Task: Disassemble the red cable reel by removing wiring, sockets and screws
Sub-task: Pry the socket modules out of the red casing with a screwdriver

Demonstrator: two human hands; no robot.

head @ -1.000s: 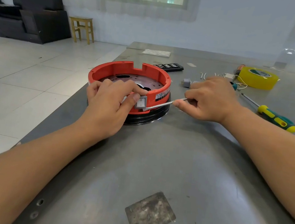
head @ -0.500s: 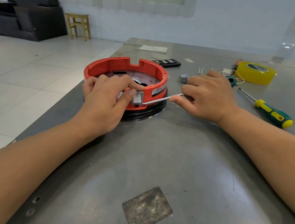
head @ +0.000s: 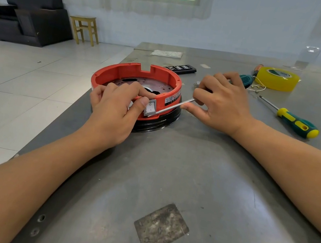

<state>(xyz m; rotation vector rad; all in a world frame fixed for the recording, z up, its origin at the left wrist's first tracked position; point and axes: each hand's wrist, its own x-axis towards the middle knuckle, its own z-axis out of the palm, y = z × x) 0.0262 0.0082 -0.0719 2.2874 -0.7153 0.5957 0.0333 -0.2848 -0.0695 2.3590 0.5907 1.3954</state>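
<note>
The red cable reel (head: 121,70) lies open side up on a black base near the table's left edge. A grey rocker switch (head: 150,107) sits in its near wall. My left hand (head: 114,111) grips the reel's near rim, fingers curled inside and the thumb beside the switch. My right hand (head: 222,104) holds a screwdriver (head: 173,107) by its teal handle. The metal shaft's tip is at the switch's lower right edge.
On the steel table (head: 188,179) to the right lie a yellow-and-green screwdriver (head: 295,122), a yellow tape roll (head: 277,78), loose wires (head: 256,87) and a black part (head: 182,68). A dark patch (head: 160,229) marks the near surface. The table's left edge drops to tiled floor.
The view has shifted slightly; both hands keep their hold on the reel and the screwdriver, with the shaft's tip still at the switch.
</note>
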